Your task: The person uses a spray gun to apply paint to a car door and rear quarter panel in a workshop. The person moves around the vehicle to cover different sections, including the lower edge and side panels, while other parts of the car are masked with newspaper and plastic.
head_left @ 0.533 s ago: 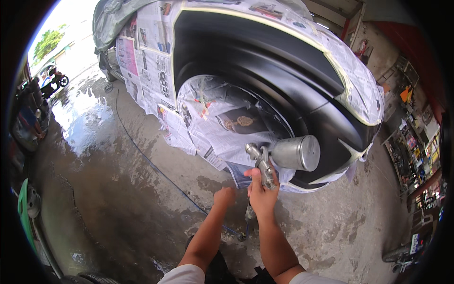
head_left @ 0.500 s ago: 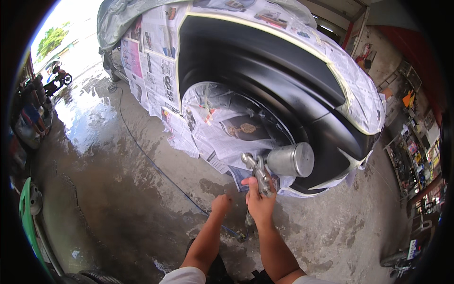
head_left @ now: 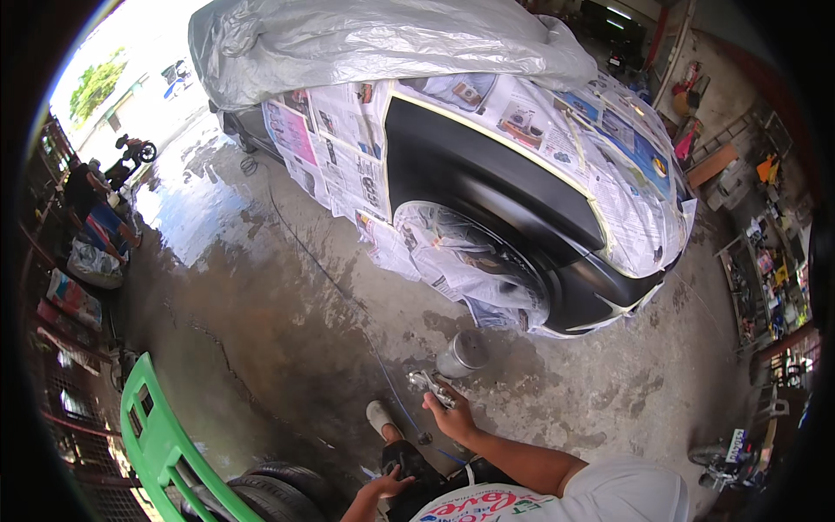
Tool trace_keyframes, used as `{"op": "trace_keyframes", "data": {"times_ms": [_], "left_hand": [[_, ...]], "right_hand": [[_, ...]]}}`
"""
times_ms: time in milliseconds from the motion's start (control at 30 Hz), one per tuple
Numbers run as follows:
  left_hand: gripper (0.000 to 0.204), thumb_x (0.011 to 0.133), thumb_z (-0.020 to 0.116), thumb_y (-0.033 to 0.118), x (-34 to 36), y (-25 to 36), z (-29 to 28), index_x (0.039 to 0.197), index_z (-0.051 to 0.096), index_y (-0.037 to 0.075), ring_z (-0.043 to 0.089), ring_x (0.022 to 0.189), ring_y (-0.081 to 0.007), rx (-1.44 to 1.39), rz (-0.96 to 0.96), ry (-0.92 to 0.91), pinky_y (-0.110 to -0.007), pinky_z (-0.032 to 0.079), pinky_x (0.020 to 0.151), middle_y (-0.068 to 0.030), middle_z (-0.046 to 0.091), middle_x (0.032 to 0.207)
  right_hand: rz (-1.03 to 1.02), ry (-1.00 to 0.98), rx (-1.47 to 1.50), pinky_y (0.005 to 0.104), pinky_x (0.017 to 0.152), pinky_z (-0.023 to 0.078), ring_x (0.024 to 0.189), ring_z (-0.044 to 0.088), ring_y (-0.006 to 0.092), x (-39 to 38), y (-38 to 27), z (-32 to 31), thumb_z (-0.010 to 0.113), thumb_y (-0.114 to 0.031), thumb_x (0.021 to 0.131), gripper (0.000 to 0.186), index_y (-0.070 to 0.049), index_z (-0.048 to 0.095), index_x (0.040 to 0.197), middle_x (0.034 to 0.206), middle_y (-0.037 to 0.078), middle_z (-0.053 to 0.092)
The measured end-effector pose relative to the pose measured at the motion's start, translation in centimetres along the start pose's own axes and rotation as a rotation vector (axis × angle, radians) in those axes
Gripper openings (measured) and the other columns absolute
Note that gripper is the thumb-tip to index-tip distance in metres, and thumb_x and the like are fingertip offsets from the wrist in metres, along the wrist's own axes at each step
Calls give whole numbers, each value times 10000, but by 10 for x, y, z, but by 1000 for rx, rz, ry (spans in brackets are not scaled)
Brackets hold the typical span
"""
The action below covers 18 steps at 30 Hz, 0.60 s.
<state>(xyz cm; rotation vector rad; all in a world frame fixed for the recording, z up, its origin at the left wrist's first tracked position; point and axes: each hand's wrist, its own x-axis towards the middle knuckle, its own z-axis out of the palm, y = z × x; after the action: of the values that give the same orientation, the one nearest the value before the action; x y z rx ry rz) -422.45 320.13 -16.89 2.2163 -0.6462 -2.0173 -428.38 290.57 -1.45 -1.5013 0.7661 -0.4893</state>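
Observation:
My right hand [head_left: 450, 418] is closed round the grip of a metal spray gun [head_left: 464, 355] with a round silver paint cup. A thin blue air hose [head_left: 389, 376] trails from near the gun across the floor. Low by my dark shorts is my left hand [head_left: 389, 484], fingers loosely apart, with nothing visible in it. Ahead stands a car whose black front fender [head_left: 487, 165] is bare, edged with masking tape. Newspaper [head_left: 335, 157] covers the door and hood around it, and clear plastic and paper cover the wheel [head_left: 435, 235]. The gun is apart from the fender.
A silver car cover [head_left: 374, 43] drapes the roof. A green plastic chair [head_left: 161, 426] and stacked tires [head_left: 283, 491] stand at my near left. Cluttered shelves [head_left: 770, 270] line the right wall. Another person [head_left: 96, 204] is at far left. The concrete floor [head_left: 261, 304] is partly wet.
My right hand has drawn the spray gun back and down, away from the fender. My left hand has dropped toward my thigh and its fingers have loosened. More of the car shows.

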Motion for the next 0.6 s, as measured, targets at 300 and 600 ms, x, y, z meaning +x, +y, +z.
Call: {"op": "trace_keyframes", "data": {"times_ms": [300, 600], "left_hand": [[587, 949, 592, 604, -16, -62, -176, 1145, 765, 79, 733, 996, -321, 305, -117, -17, -419, 556, 880, -149, 759, 1057], [263, 1013, 592, 111, -95, -37, -417, 1180, 689, -68, 736, 768, -179, -441, 598, 269, -279, 550, 747, -110, 740, 802]], "right_hand": [[-80, 25, 138, 296, 731, 533, 794, 667, 108, 101, -79, 182, 667, -294, 1012, 494, -18, 557, 1407, 894, 59, 713], [-154, 259, 211, 279, 716, 504, 775, 636, 102, 165, -149, 289, 626, -265, 1039, 411, -29, 568, 1371, 858, 21, 665]]}}
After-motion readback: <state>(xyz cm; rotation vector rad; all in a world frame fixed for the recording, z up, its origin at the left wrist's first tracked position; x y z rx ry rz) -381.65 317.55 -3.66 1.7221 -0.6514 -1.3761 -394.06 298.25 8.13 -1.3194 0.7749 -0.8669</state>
